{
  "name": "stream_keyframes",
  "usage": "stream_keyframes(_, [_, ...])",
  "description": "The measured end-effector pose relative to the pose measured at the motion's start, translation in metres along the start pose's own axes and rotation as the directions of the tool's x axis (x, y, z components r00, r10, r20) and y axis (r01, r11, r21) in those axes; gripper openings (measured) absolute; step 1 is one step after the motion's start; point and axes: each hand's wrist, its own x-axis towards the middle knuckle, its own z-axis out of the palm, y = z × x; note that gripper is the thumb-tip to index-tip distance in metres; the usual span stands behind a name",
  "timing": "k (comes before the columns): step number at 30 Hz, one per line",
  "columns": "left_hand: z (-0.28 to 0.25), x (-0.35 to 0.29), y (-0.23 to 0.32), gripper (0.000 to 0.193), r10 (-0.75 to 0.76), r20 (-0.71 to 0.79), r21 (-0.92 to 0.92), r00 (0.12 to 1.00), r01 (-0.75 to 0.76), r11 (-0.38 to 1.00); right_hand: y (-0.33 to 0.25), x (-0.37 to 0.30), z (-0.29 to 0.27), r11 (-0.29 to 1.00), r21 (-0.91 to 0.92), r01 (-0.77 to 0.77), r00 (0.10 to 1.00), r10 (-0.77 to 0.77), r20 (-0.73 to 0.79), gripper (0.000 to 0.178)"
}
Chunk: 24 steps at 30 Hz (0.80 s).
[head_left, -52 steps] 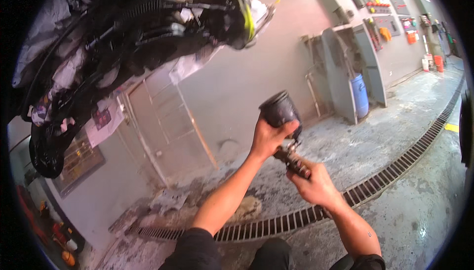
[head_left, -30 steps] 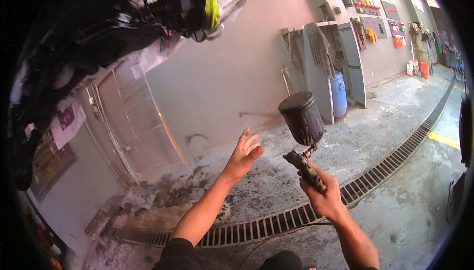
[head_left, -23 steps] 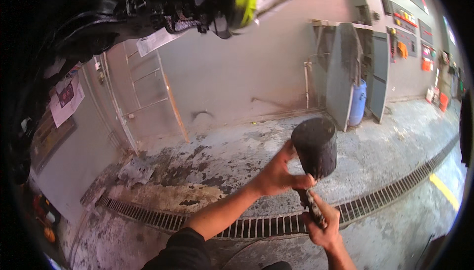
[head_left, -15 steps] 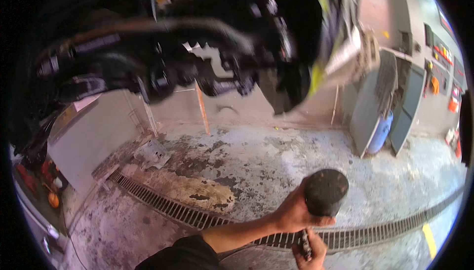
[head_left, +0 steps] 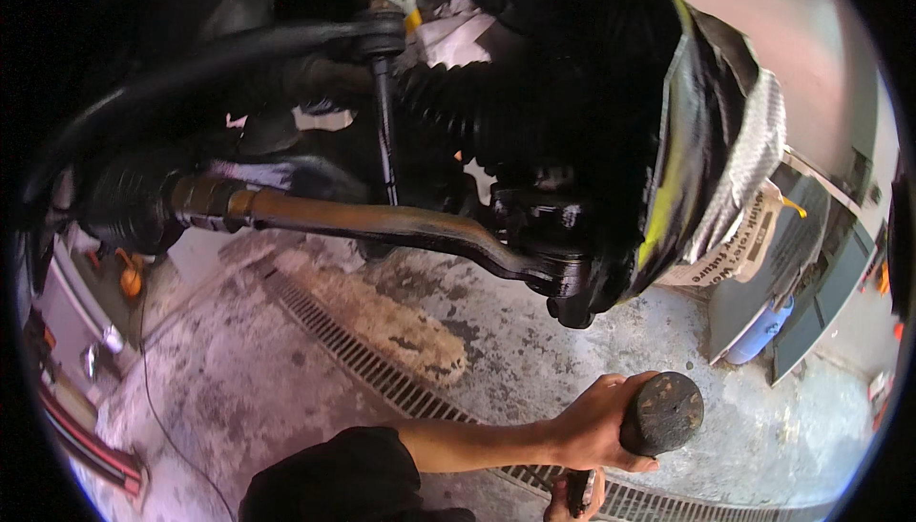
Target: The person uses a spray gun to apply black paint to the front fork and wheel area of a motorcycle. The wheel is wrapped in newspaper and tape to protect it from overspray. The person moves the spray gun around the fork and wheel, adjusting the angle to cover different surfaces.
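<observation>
My left hand [head_left: 601, 424] is closed around a black, thick round-ended tool [head_left: 669, 414] with a worn flat face; its exact kind is not clear. Just below, partly behind it, my right hand [head_left: 575, 500] grips a dark, narrow handle-like piece [head_left: 578, 490]. Whether that piece joins the round-ended tool is hidden. Both hands are low in the picture, below a raised vehicle's underside. Above them runs a rust-brown tie rod [head_left: 372, 220] ending at a black ball joint [head_left: 570, 283]. A slim upright link rod [head_left: 384, 131] hangs behind it. Neither hand touches these parts.
Wrapping with a printed sheet [head_left: 733, 245] hangs at the wheel side. A blue cylinder [head_left: 760, 329] stands by a grey metal cabinet [head_left: 830, 283] on the right. A drain grate [head_left: 382, 379] crosses the stained floor. A thin cable [head_left: 176, 446] lies at the left.
The vehicle's underside now looks larger, sharper and lower in the picture. My hands, still gripping the same things, appear slightly lower, the left one a little farther right.
</observation>
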Motion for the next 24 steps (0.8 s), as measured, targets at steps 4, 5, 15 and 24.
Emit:
stream_keyframes(4, [0.01,0.014,0.016,0.104,0.038,-0.112,0.021,0.993,-0.036,0.999,-0.026,0.031,-0.04,0.993,-0.12,0.021,0.982,0.002,0.189,0.039])
stream_keyframes(5, [0.011,0.018,0.018,0.102,0.068,-0.124,0.029,0.99,-0.065,0.997,-0.03,0.037,-0.047,0.998,-0.064,-0.013,0.979,0.026,0.203,0.037])
stream_keyframes(15, [0.009,0.024,0.057,0.108,0.11,-0.183,-0.026,0.977,-0.116,0.993,-0.066,0.061,-0.097,0.88,-0.342,0.329,0.908,-0.195,0.372,0.021])
stream_keyframes(24, [-0.031,0.014,0.091,0.117,0.208,-0.077,-0.054,0.975,-0.212,0.976,-0.196,0.05,-0.061,0.945,-0.294,-0.141,0.965,0.197,0.17,0.018])
